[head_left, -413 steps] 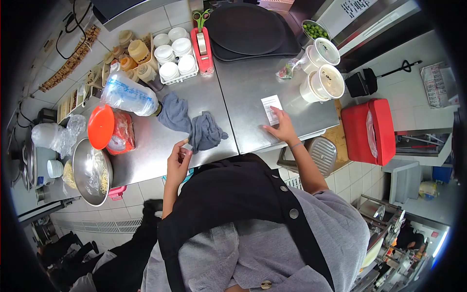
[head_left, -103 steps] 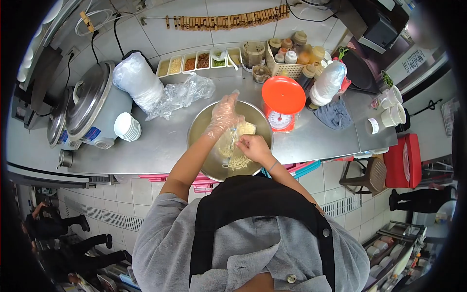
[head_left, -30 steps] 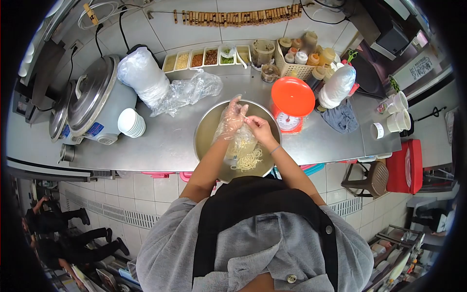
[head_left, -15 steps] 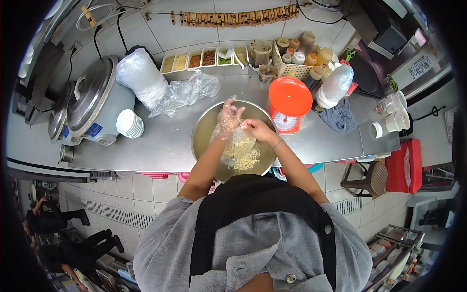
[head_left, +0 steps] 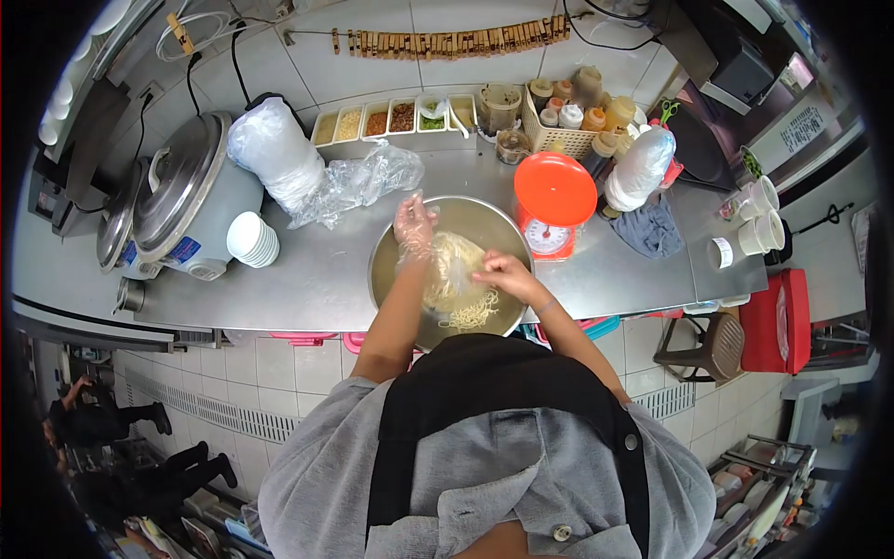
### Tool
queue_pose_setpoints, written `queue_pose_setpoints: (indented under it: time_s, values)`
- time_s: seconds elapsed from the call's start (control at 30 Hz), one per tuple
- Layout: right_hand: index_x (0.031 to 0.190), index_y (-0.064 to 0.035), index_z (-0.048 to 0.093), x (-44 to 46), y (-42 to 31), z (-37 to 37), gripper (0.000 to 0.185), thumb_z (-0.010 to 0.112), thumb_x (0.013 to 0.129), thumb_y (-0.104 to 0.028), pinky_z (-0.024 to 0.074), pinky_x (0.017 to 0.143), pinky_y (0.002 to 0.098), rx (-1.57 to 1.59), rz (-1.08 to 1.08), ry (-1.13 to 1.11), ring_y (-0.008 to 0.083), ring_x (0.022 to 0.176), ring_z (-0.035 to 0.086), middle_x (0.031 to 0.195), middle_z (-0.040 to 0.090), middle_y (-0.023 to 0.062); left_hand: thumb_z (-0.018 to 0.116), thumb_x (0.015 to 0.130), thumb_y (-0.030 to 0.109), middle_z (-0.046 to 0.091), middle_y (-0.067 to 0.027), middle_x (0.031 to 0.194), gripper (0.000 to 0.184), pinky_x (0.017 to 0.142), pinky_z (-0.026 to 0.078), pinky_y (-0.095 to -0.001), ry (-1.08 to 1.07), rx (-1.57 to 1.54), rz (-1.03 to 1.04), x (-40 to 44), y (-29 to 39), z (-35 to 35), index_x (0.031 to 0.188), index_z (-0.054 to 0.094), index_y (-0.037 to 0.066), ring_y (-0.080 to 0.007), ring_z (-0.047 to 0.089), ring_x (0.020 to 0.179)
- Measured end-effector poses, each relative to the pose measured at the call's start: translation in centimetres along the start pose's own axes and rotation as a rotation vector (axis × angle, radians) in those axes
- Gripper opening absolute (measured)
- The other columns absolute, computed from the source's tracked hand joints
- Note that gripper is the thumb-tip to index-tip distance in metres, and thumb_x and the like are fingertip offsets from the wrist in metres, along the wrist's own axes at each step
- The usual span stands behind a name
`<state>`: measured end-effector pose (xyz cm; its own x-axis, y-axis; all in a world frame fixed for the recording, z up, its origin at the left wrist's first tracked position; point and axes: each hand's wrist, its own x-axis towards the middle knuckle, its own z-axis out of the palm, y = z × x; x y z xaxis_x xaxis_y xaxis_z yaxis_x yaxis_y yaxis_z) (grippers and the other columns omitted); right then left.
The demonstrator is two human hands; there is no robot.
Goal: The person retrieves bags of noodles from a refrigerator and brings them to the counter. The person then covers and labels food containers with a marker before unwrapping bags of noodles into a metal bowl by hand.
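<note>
A clear plastic bag of pale noodles (head_left: 454, 253), smeared by motion, hangs over a wide steel bowl (head_left: 383, 279). At the bowl's left rim is my left hand (head_left: 415, 224) in a clear disposable glove, fingers curled at the bag's side; the exact grip is hard to see. My bare right hand (head_left: 507, 276) pinches the bag from the right, thumb and fingertips together. Loose noodles (head_left: 473, 310) lie in the near part of the bowl, below the bag.
Right of the bowl stands a red kitchen scale (head_left: 555, 191). Topping tubs (head_left: 391, 118) and a basket of sauce bottles (head_left: 559, 137) line the back. Bundled plastic bags (head_left: 279, 154), stacked white cups (head_left: 252, 239) and a large lidded pot (head_left: 191, 191) occupy the left. Two people are behind at left.
My hands have moved apart: the left slightly left and nearer me, the right lower. The bag has shifted from hanging below my hands to lying between them, blurred.
</note>
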<state>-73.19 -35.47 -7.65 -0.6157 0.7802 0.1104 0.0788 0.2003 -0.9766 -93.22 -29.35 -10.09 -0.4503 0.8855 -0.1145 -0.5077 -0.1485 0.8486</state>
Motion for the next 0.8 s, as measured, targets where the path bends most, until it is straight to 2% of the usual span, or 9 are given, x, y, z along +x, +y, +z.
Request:
queue_pose_setpoints:
  time_s: [0.03,0.1,0.2,0.3,0.37,0.47,0.53,0.7,0.8]
  values:
    - [0.063,-0.0054,0.046,-0.9,0.0,0.2,0.029,0.068,0.081,-0.013,0.0357,0.062,0.0243,0.064,0.083,0.000,0.0089,0.068,0.041,0.076,0.042,-0.0003,0.061,0.089,0.016,0.052,0.0029,0.066,0.027,0.050,0.045,-0.0227,0.098,0.178,0.036,-0.3,0.5,-0.2,0.114,0.054,0.007,-0.0059,0.052,0.058]
    - [0.064,-0.0057,0.047,-1.4,-0.2,-0.5,0.028,0.065,0.083,-0.012,0.0360,0.063,0.0235,0.111,0.170,0.000,0.0077,0.068,0.042,0.076,0.043,-0.0015,0.061,0.089,0.017,0.058,0.0005,0.084,0.034,0.062,0.047,-0.0211,-0.068,0.277,0.124,-2.3,1.1,-0.1,0.120,0.051,0.008,-0.0072,0.055,0.073]
    - [0.067,-0.0071,0.053,-1.4,-2.1,0.3,0.022,0.060,0.087,-0.013,0.0364,0.066,0.0211,0.432,0.293,0.225,0.0049,0.071,0.045,0.072,0.046,-0.0056,0.065,0.082,0.008,0.058,-0.0003,0.093,0.053,0.086,0.045,-0.0277,-0.635,0.460,0.123,-5.7,3.5,0.5,0.130,0.044,0.009,-0.0125,0.055,0.093]
    - [0.066,-0.0035,0.055,-1.2,-0.4,1.0,0.025,0.064,0.085,-0.017,0.0339,0.060,0.0234,0.345,0.180,0.330,0.0081,0.063,0.041,0.067,0.042,-0.0029,0.069,0.070,0.001,0.062,-0.0011,0.089,0.068,0.083,0.049,-0.0259,-0.881,0.641,0.398,-6.8,4.6,1.7,0.133,0.042,0.011,-0.0127,0.059,0.082]
    - [0.066,-0.0027,0.054,-1.2,-1.1,1.3,0.026,0.065,0.084,-0.018,0.0340,0.058,0.0246,0.136,0.152,0.334,0.0100,0.060,0.041,0.065,0.041,-0.0010,0.071,0.065,0.003,0.062,-0.0007,0.092,0.075,0.078,0.050,-0.0285,-0.809,0.795,0.410,-7.1,3.0,1.5,0.134,0.043,0.013,-0.0140,0.059,0.079]
    - [0.064,-0.0013,0.053,-1.1,-4.1,2.0,0.029,0.067,0.082,-0.018,0.0340,0.054,0.0269,-0.179,0.090,0.337,0.0144,0.056,0.040,0.063,0.040,0.0032,0.071,0.072,0.007,0.063,-0.0022,0.089,0.057,0.071,0.050,-0.0289,-0.697,0.853,0.173,-7.1,2.4,2.2,0.125,0.052,0.010,-0.0134,0.059,0.076]
    - [0.063,-0.0009,0.051,-1.3,-5.4,3.0,0.030,0.068,0.081,-0.018,0.0339,0.052,0.0280,-0.280,0.063,0.340,0.0167,0.054,0.040,0.062,0.039,0.0056,0.069,0.082,0.018,0.059,-0.0016,0.082,0.039,0.069,0.046,-0.0262,-0.413,0.645,-0.048,-7.8,4.0,3.8,0.116,0.057,0.007,-0.0087,0.055,0.076]
    - [0.062,-0.0022,0.046,-2.2,-8.1,4.7,0.033,0.070,0.079,-0.019,0.0365,0.053,0.0308,-0.189,-0.046,0.158,0.0186,0.056,0.043,0.065,0.043,0.0073,0.063,0.088,0.022,0.059,-0.0001,0.078,0.031,0.063,0.044,-0.0259,-0.277,0.690,-0.011,-4.7,4.4,2.5,0.114,0.058,0.006,-0.0088,0.055,0.073]
    - [0.070,-0.0020,0.048,-1.9,-6.4,3.7,0.035,0.073,0.076,-0.026,0.0413,0.058,0.0343,-0.326,-0.024,0.441,0.0243,0.060,0.048,0.068,0.046,0.0074,0.065,0.084,0.015,0.061,-0.0010,0.086,0.035,0.070,0.047,-0.0266,-0.455,0.925,0.117,-6.9,5.8,2.8,0.116,0.057,0.004,-0.0102,0.057,0.079]
